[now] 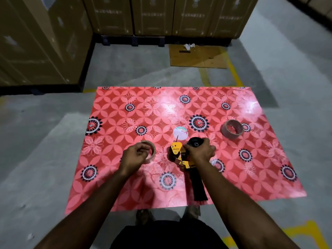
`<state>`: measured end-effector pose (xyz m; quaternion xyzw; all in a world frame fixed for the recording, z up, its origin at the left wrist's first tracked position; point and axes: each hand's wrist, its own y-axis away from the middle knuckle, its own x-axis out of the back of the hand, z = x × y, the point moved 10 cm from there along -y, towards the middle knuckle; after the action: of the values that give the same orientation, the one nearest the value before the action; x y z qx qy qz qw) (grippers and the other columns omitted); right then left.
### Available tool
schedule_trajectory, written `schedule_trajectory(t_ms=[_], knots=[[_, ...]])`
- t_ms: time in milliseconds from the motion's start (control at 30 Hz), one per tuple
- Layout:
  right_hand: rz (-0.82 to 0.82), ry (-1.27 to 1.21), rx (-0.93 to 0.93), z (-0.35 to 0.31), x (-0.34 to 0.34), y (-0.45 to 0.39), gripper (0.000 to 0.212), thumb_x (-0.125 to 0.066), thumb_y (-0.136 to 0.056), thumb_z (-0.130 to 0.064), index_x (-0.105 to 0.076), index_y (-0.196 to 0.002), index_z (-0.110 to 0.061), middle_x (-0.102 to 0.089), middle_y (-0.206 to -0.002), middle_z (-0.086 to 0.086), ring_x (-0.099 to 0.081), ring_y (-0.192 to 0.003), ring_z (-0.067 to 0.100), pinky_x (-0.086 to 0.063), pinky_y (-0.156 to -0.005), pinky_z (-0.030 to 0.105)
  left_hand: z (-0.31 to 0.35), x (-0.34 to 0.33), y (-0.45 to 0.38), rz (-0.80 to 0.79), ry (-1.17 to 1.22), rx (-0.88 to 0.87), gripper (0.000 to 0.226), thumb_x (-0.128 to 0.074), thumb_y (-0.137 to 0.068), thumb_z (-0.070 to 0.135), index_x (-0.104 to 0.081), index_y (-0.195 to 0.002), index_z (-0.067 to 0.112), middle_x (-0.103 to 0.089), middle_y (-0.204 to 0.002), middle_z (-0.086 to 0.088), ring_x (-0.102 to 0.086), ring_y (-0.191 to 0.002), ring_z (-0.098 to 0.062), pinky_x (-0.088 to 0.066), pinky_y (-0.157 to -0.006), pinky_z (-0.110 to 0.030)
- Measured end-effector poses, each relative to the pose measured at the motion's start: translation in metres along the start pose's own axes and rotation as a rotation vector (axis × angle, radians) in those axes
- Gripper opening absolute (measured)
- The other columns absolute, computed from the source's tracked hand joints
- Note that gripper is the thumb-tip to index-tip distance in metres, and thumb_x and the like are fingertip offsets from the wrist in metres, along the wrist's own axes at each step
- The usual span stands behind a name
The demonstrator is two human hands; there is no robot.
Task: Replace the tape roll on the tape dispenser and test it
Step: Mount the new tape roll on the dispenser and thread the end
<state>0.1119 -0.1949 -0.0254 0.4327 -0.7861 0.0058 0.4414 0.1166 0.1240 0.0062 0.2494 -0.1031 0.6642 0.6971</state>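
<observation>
On the red flower-patterned mat, we grip the brown tape roll with our left hand; just right of it, our right hand clasps the yellow-and-black tape dispenser.

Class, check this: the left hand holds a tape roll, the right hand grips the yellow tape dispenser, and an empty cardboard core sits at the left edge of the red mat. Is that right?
Not quite. The head view shows the empty cardboard core toward the right side of the red mat, not the left edge. The left hand with its tape roll and the right hand on the tape dispenser are correct.
</observation>
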Motion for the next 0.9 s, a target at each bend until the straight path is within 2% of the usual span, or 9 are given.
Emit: schedule_trajectory(t_ms=[100,200,267,367,500,600,700,800,900], knots=[[-0.066,-0.05,-0.047,-0.002,-0.008,-0.007,0.082,-0.094,-0.062,-0.036,-0.052,-0.131,-0.022,-0.037,-0.138,0.021,-0.04,-0.128,0.042,-0.047,-0.098,0.04,0.003,0.007,-0.006,0.021,-0.04,-0.016,0.024,-0.061,-0.084,0.008,-0.075,-0.096,0.023,-0.074,-0.092,0.012,-0.069,-0.082,-0.002,-0.053,-0.074,-0.024],[-0.164,-0.116,-0.055,0.0,-0.009,-0.015,0.089,-0.098,-0.054,-0.036,-0.054,-0.129,-0.022,-0.045,-0.137,0.018,-0.054,-0.117,0.039,-0.058,-0.09,0.049,0.004,0.024,-0.011,0.105,-0.203,-0.057,0.026,-0.065,-0.081,0.008,-0.074,-0.103,0.019,-0.07,-0.102,0.004,-0.066,-0.091,-0.011,-0.048,-0.078,-0.024],[-0.203,-0.132,-0.041,-0.001,-0.001,-0.015,0.088,-0.096,-0.057,-0.032,-0.053,-0.133,-0.021,-0.046,-0.137,0.018,-0.057,-0.113,0.037,-0.061,-0.084,0.047,-0.002,0.037,-0.015,0.157,-0.271,-0.052,0.029,-0.07,-0.081,0.008,-0.072,-0.109,0.013,-0.068,-0.109,-0.005,-0.065,-0.093,-0.016,-0.045,-0.081,-0.023],[-0.094,0.013,0.102,-0.017,0.023,-0.007,0.075,-0.088,-0.069,-0.029,-0.051,-0.135,-0.019,-0.039,-0.135,0.018,-0.05,-0.119,0.038,-0.055,-0.091,0.04,-0.024,0.046,-0.023,0.149,-0.321,0.081,0.035,-0.072,-0.082,0.015,-0.068,-0.116,0.009,-0.071,-0.11,-0.008,-0.069,-0.092,-0.019,-0.052,-0.083,-0.027],[-0.042,-0.002,0.542,-0.073,0.016,0.044,0.044,-0.075,-0.084,-0.016,-0.058,-0.125,-0.016,-0.05,-0.119,0.005,-0.058,-0.099,0.02,-0.053,-0.086,0.031,-0.036,0.033,-0.021,0.042,-0.243,0.242,0.013,-0.062,-0.092,0.016,-0.074,-0.093,0.013,-0.07,-0.07,-0.002,-0.063,-0.053,-0.016,-0.051,-0.051,-0.026],[-0.293,0.029,0.756,-0.104,-0.032,0.079,0.029,-0.067,-0.087,-0.011,-0.065,-0.116,-0.015,-0.063,-0.099,-0.002,-0.065,-0.083,0.016,-0.054,-0.079,0.032,-0.037,0.031,-0.016,0.048,-0.17,0.231,0.018,-0.058,-0.093,0.012,-0.07,-0.081,0.014,-0.066,-0.059,-0.005,-0.061,-0.044,-0.014,-0.046,-0.043,-0.023],[-0.539,0.189,0.824,-0.117,-0.084,0.105,0.042,-0.067,-0.089,-0.018,-0.062,-0.13,-0.011,-0.069,-0.115,0.011,-0.067,-0.099,0.024,-0.051,-0.088,0.032,-0.033,0.04,-0.01,0.109,-0.219,0.182,0.025,-0.057,-0.091,0.006,-0.061,-0.066,0.01,-0.058,-0.054,-0.003,-0.054,-0.044,-0.009,-0.035,-0.041,-0.011],[-0.627,0.215,0.785,-0.115,-0.114,0.113,0.056,-0.066,-0.093,-0.034,-0.052,-0.142,-0.013,-0.066,-0.123,0.015,-0.062,-0.112,0.03,-0.047,-0.093,0.033,-0.033,0.058,-0.004,0.215,-0.142,0.156,0.021,-0.06,-0.092,0.011,-0.066,-0.073,0.004,-0.061,-0.059,-0.004,-0.054,-0.051,-0.008,-0.038,-0.049,-0.019],[-0.811,-0.066,0.597,-0.108,-0.127,0.114,0.04,-0.066,-0.096,-0.032,-0.059,-0.131,-0.015,-0.072,-0.105,0.016,-0.071,-0.089,0.031,-0.06,-0.082,0.048,-0.041,0.069,-0.001,0.277,0.185,0.183,0.015,-0.062,-0.094,0.012,-0.073,-0.084,0.008,-0.068,-0.065,-0.001,-0.062,-0.058,-0.009,-0.048,-0.055,-0.021]])
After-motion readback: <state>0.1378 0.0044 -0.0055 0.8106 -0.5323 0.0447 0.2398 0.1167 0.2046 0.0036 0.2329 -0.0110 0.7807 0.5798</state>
